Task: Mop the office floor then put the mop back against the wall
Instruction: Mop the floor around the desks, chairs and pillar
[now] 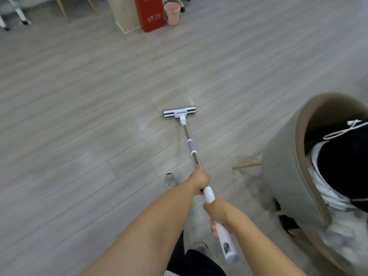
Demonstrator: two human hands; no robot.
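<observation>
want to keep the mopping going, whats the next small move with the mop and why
Probably pull the mop back in a stroke. Both the left hand and right hand grip the handle, arms extended, and the mop head lies flat on the floor far ahead.

Matt wood-look floor — mop of white plastic, shiny metal.

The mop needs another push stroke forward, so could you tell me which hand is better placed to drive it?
Probably the left hand: it grips the mop shaft further down, nearer the head, while the right hand holds the upper handle and mainly steadies it.
</observation>
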